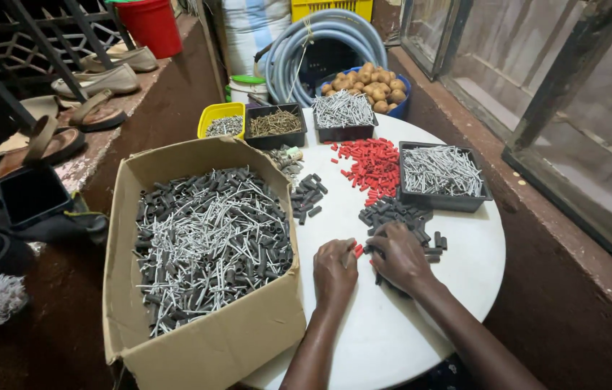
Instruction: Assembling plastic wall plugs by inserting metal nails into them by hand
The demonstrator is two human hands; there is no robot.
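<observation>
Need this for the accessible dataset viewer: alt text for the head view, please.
Two bare hands, left hand and right hand, meet over red plugs and dark plugs on a round white table. A cardboard box of assembled plugs and nails sits left; black trays of nails sit behind.

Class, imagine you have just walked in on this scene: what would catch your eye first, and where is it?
Probably the red plugs, a bright heap mid-table on the white round table. Next, the cardboard box at the left, brimming with grey sleeved nails. Near the front edge, the left hand and right hand work together at a red piece.
</observation>
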